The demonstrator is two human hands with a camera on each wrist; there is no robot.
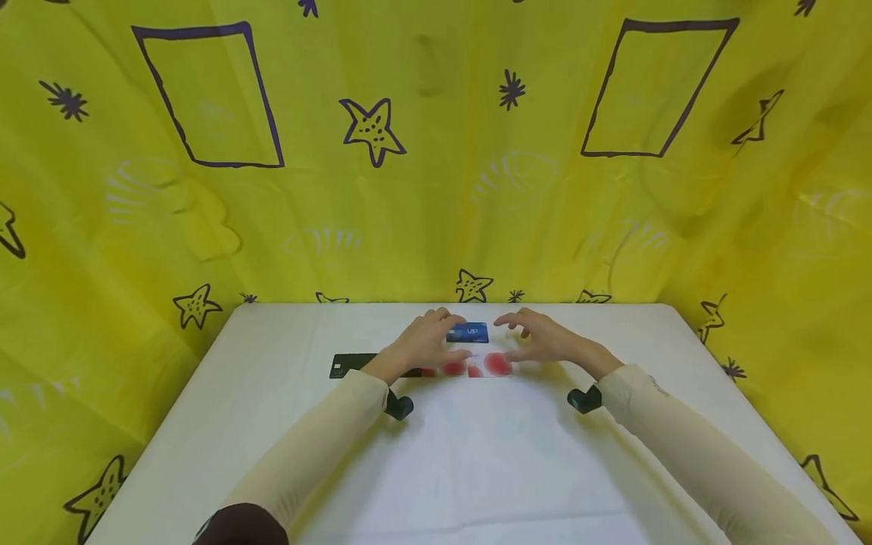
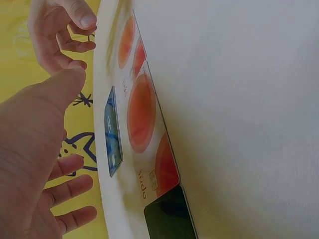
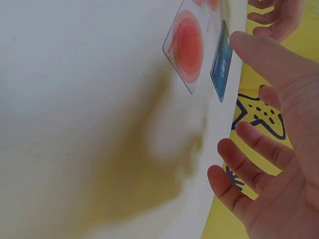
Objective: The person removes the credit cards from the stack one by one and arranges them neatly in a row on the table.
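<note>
A blue card (image 1: 477,333) printed "VIP" lies flat on the white table, farther back than a row of cards. That row runs from a dark card (image 1: 350,363) on the left to two white cards with red circles (image 2: 141,113) (image 3: 188,47) on the right. Over the left of the blue card and the row hovers my left hand (image 1: 424,342), fingers loosely bent, thumb apart from them, holding nothing. My right hand (image 1: 545,339) hovers just right of the cards, palm facing the left hand, its fingers spread and relaxed around nothing. The left hand hides part of the row.
The white table (image 1: 477,462) has its back edge against a yellow curtain (image 1: 436,212) with drawn stars and frames. The curtain also hangs along both sides. Shadows of the hands and arms fall on the tabletop.
</note>
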